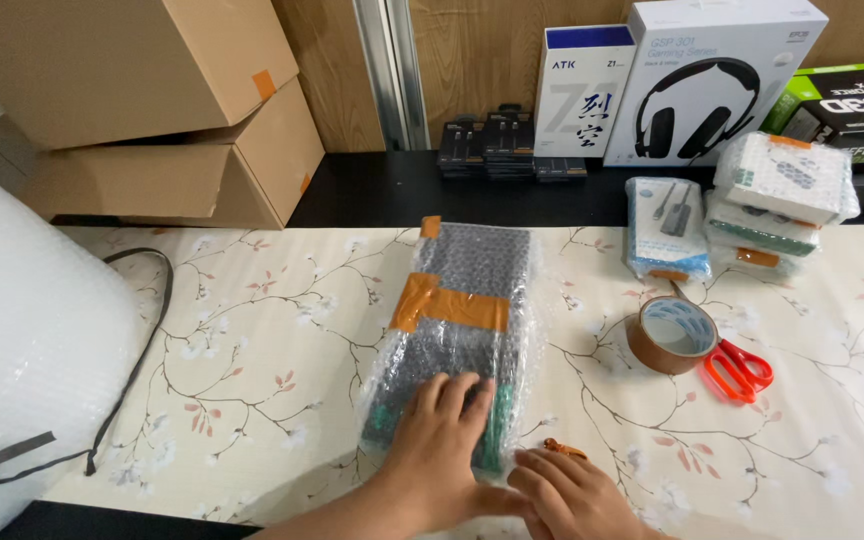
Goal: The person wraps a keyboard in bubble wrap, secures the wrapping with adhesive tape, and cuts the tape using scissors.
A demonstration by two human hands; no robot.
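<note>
A long dark box wrapped in bubble wrap [462, 330] lies on the flowered tablecloth [252, 330], sealed across its middle and far end with brown tape strips. My left hand [437, 450] lies flat on the near end of the parcel, fingers spread. My right hand [567, 495] rests beside the parcel's near right corner, fingers curled toward it, close to a small scrap of brown tape [562, 448] on the cloth. Whether the right fingers pinch anything is hidden.
A roll of brown tape [670, 335] and orange-handled scissors [737, 368] lie right of the parcel. Wrapped small boxes [777, 195] are stacked at back right, retail boxes [712, 75] behind them. Cardboard boxes [172, 110] stand back left; a big bubble-wrap roll [22, 350] fills the left.
</note>
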